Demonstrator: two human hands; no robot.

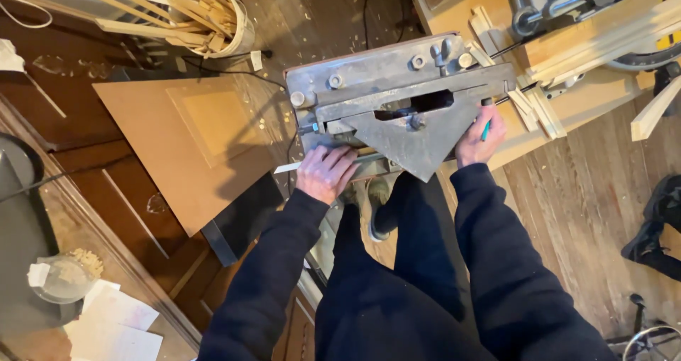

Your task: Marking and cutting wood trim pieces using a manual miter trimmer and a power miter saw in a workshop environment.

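Observation:
I stand over a grey metal cutting machine (397,84) with a triangular plate and bolts on top. My left hand (325,173) presses down on a thin pale wood strip (287,167) that pokes out at the machine's near left edge. My right hand (481,137) rests at the machine's near right corner with its fingers wrapped around a teal-handled tool (486,129). Both arms are in dark sleeves. The part of the strip under the machine is hidden.
A white bucket (237,20) full of wood offcuts stands at the far left. A brown board (191,141) leans left of the machine. A workbench (589,84) with wood strips and a saw lies to the right. Papers (113,325) lie at lower left.

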